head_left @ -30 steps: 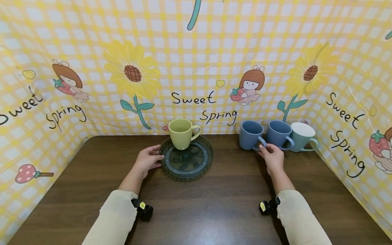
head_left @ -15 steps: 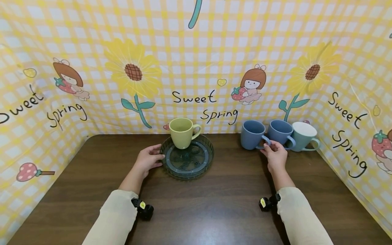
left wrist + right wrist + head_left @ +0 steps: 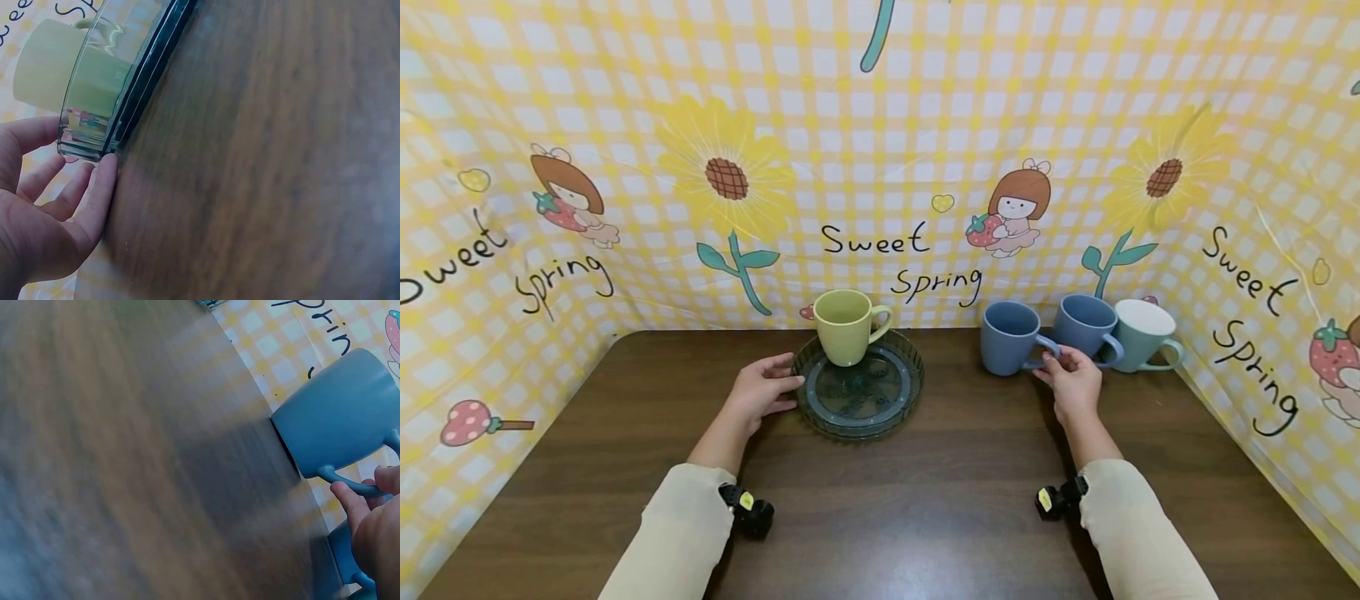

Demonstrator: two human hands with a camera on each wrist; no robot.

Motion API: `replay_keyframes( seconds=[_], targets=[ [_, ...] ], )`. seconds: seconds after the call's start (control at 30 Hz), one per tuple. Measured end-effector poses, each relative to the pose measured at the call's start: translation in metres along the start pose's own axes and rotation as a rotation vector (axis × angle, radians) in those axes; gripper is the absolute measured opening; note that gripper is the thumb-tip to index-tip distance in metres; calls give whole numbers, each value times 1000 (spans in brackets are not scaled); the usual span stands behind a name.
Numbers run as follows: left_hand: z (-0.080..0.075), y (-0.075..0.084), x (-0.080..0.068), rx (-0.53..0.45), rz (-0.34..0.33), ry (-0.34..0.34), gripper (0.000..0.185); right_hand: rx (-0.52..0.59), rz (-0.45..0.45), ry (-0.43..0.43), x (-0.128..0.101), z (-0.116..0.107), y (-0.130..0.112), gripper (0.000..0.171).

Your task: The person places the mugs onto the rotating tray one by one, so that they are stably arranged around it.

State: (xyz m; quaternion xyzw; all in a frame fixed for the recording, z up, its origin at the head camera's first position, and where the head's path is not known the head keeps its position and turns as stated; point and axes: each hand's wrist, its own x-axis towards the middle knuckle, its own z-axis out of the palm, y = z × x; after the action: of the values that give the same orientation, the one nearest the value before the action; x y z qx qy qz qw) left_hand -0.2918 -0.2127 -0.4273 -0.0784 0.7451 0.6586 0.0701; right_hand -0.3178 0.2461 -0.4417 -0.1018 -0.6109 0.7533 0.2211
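My right hand (image 3: 1075,385) pinches the handle of a blue mug (image 3: 1009,340), which is upright over the table. In the right wrist view the blue mug (image 3: 340,415) has its base close to the tabletop, and my right fingers (image 3: 350,503) are at its handle. My left hand (image 3: 765,387) touches the left rim of a round, dark see-through tray (image 3: 917,379) with a ribbed edge. A yellow-green mug (image 3: 842,333) stands at the back of that tray. From the left wrist view, my left fingers (image 3: 103,184) rest against the tray wall (image 3: 84,147) without curling round it.
Right of the held mug stand a second blue mug (image 3: 1084,325) and a pale teal mug (image 3: 1138,342) with a white inside. The brown wooden table (image 3: 910,517) runs back to a yellow checked cloth (image 3: 880,150), which also encloses both sides.
The blue mug in my right hand has shifted slightly left and nearer, widening its gap from the second blue mug. My left hand and the tray stay in place.
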Motion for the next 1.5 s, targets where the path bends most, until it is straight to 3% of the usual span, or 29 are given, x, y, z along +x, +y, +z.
replay_keyframes(
  seconds=[0.47, 0.67, 0.97, 1.5],
  targets=[
    [-5, 0, 3, -36, -4, -77, 61, -30, 34, -17, -3, 0, -2, 28],
    [-5, 3, 2, -37, 4, -74, 61, -5, 32, -32, -4, 2, -2, 29],
    [-3, -2, 0, -63, -5, -61, 61, 47, 36, -50, -10, 2, -3, 13],
    [0, -3, -7, -73, 11, -51, 62, 38, 61, -88, -21, 5, -7, 15]
  ],
)
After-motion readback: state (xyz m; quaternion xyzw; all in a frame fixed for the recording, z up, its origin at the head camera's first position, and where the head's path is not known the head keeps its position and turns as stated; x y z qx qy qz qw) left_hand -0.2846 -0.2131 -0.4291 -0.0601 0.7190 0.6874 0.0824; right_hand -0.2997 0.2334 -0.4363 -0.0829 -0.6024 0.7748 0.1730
